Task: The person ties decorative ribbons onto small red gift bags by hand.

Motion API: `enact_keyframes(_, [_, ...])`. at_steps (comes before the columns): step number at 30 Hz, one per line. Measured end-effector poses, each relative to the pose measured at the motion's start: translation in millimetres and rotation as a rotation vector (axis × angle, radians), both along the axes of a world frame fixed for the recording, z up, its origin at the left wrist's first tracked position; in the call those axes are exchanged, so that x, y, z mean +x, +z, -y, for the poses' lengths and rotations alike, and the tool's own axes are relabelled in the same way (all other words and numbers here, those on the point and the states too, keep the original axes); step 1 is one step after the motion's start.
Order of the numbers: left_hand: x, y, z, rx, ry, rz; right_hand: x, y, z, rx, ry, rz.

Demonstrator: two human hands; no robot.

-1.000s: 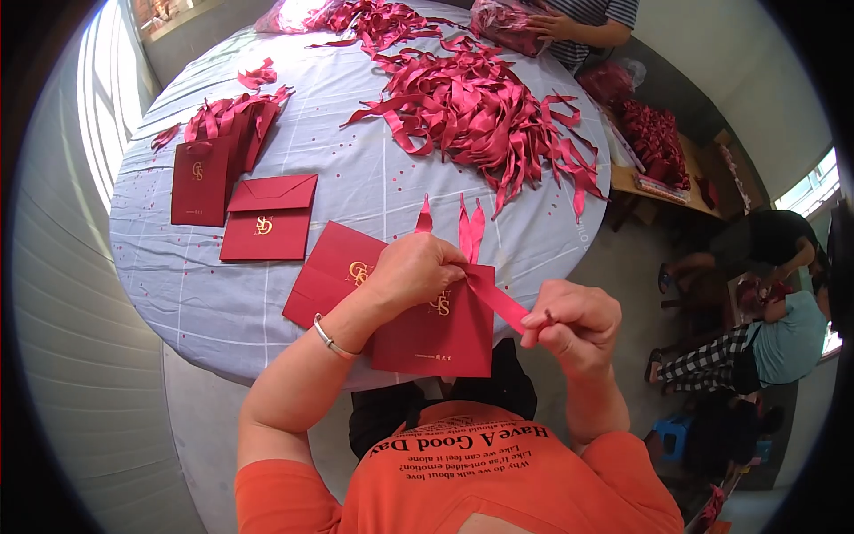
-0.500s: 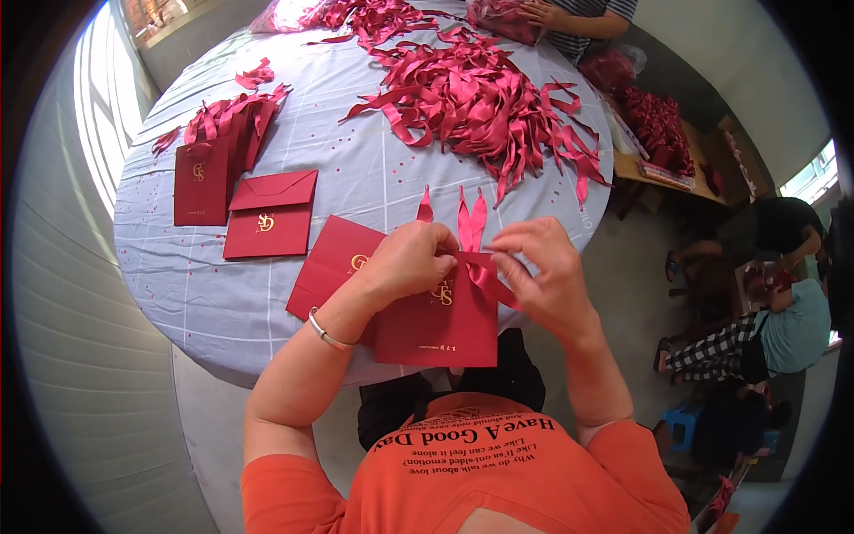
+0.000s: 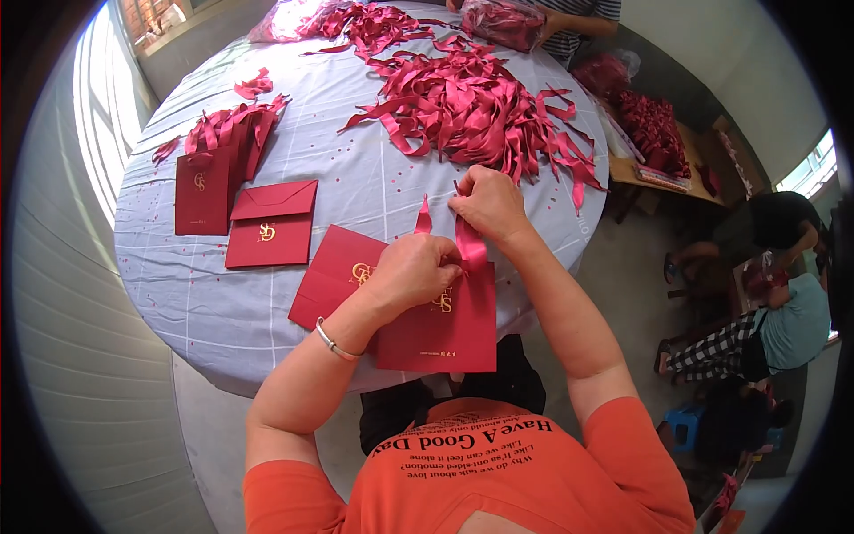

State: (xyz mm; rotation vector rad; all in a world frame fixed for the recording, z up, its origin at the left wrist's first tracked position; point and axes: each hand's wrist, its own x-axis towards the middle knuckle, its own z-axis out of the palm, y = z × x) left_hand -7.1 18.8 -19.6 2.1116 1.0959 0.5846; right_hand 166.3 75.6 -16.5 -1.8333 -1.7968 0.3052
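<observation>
A dark red paper gift bag [image 3: 445, 343] with a gold emblem lies flat before me at the table's near edge. My left hand [image 3: 418, 271] is closed in a pinch at the bag's top edge, where the ribbon meets it. Beyond it, my right hand [image 3: 487, 205] pinches the upper end of a pink-red satin ribbon [image 3: 471, 247], which runs down to the bag. Another ribbon end [image 3: 423, 214] sticks up past my left hand. Partly under my left wrist lies a second red bag [image 3: 334, 267].
A large heap of cut ribbons [image 3: 471, 107] covers the far middle of the round cloth-covered table [image 3: 205, 320]. At left stand ribboned bags [image 3: 203, 200] and a folded bag [image 3: 271, 227]. Across the table, another person's hand [image 3: 553, 25] holds a clear plastic bag of ribbons [image 3: 503, 22].
My right hand has moved up and away from the bag, drawing the ribbon end with it. My left hand stays pinched at the bag's top. The other person's ribbon bag has shifted.
</observation>
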Motion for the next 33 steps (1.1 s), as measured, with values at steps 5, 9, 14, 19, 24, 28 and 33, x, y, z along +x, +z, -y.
enact_keyframes(5, [0, 3, 0, -0.005, 0.01, -0.012, 9, -8, -6, -0.019, -0.009, -0.069])
enact_keyframes(9, [0, 5, -1, -0.08, 0.007, -0.023, 20, -25, -9, 0.097, -0.087, -0.312])
enact_keyframes(14, [0, -1, -2, -0.08, 0.01, 0.015, 20, -35, -8, 0.154, -0.181, -0.339])
enact_keyframes(19, [1, 0, -1, -0.076, -0.003, -0.008, 21, -32, -3, 0.17, -0.158, -0.288])
enact_keyframes(24, [-1, -3, -2, -0.117, 0.03, -0.006, 17, -10, 20, 0.094, -0.037, -0.533])
enact_keyframes(28, [-6, -2, -5, 0.016, 0.008, 0.041, 31, 7, 46, -0.001, 0.243, -0.476])
enact_keyframes(33, [-15, 15, -7, 0.053, 0.012, -0.117, 36, 33, 76, 0.179, 0.529, -0.153])
